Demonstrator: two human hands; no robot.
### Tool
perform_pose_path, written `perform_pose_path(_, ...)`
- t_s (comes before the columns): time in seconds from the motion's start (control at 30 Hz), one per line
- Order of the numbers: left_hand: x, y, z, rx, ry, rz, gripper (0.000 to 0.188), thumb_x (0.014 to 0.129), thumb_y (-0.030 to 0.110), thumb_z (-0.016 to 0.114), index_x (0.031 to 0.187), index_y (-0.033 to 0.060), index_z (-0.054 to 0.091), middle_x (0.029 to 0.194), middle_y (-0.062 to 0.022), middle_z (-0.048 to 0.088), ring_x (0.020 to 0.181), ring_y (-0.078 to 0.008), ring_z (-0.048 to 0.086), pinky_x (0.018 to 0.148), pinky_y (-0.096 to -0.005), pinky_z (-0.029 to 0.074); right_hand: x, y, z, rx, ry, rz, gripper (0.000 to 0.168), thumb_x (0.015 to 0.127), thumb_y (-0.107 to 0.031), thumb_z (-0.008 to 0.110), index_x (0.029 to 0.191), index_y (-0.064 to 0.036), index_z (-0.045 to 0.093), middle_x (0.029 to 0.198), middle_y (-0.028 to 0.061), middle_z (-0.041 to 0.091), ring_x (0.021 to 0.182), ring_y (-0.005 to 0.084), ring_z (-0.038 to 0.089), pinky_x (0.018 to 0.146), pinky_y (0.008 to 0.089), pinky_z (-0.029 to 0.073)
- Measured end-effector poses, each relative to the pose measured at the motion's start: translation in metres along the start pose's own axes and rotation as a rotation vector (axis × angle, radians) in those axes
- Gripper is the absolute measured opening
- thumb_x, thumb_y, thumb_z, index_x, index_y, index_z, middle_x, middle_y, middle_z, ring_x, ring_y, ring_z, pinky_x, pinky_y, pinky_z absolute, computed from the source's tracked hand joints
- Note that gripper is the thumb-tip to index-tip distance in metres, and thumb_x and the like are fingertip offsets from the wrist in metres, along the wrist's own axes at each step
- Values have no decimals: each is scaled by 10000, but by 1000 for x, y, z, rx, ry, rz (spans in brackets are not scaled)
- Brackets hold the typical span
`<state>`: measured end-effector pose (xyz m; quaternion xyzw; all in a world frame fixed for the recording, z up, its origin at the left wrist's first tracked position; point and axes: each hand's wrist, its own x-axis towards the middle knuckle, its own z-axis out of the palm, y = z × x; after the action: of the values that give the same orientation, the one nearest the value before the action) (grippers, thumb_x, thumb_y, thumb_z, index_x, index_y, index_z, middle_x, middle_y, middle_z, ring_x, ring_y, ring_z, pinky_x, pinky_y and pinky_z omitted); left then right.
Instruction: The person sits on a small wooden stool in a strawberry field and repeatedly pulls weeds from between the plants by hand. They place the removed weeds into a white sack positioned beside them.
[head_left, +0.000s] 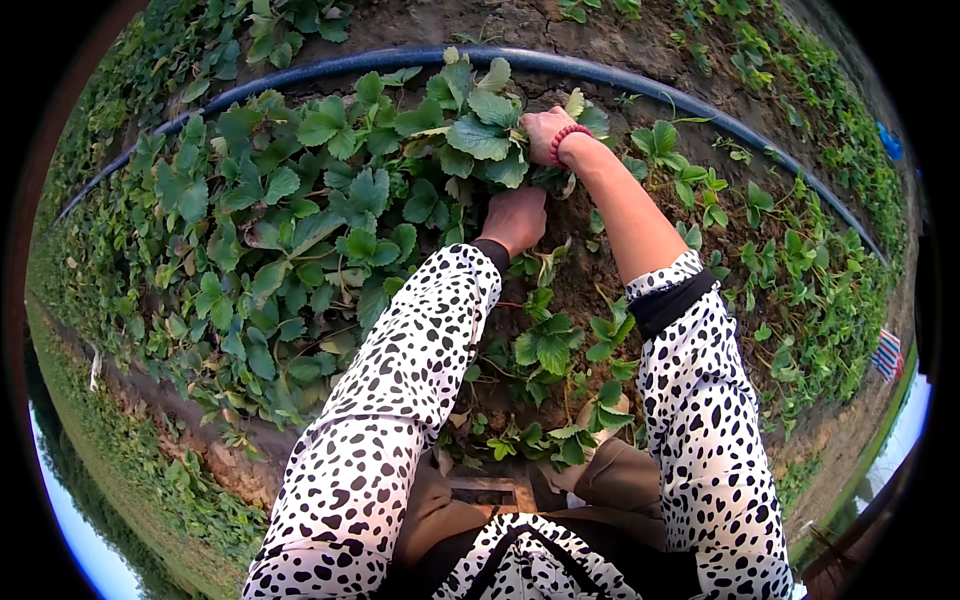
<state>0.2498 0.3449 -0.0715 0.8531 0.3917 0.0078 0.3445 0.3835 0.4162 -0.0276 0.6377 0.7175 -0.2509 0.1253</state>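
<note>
A leafy strawberry plant (484, 135) stands before me, a few of its leaves pale and yellowing. My right hand (547, 133), wearing a red beaded bracelet (568, 142), is curled against the plant's right side and appears to grip it; leaves hide the fingertips. Just below and slightly left, my left hand (516, 216) reaches in low near the plant's base. Its fingers point down and away among stems and shadow, so what they hold is hidden. Both arms wear black-spotted white sleeves (405, 375).
A dark hose (525, 57) crosses the soil beyond the plant. Dense strawberry foliage (255, 217) spreads left, with sparser runners (551, 345) over bare soil at right. A wooden frame (517, 491) lies between my legs. A striped bag (888, 355) is at far right.
</note>
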Motion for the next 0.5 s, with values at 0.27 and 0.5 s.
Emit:
perform_pose_path(0.27,-8,0,-15,-111,37,-34,511,737,44,521,1233,17,401,1225,-186,441,950,-386,562,782,-482,460,-8,39,18,232,196,217,308,710,-64,565,1004,18,603,997,258,611,966,352,603,807,392,498)
perform_pose_path(0.5,-3,6,-12,-210,81,51,559,737,43,510,1276,86,369,1193,-147,446,991,-394,536,795,-479,456,-9,98,91,315,443,472,263,769,-108,549,1005,-2,598,986,186,635,947,334,592,812,377,473)
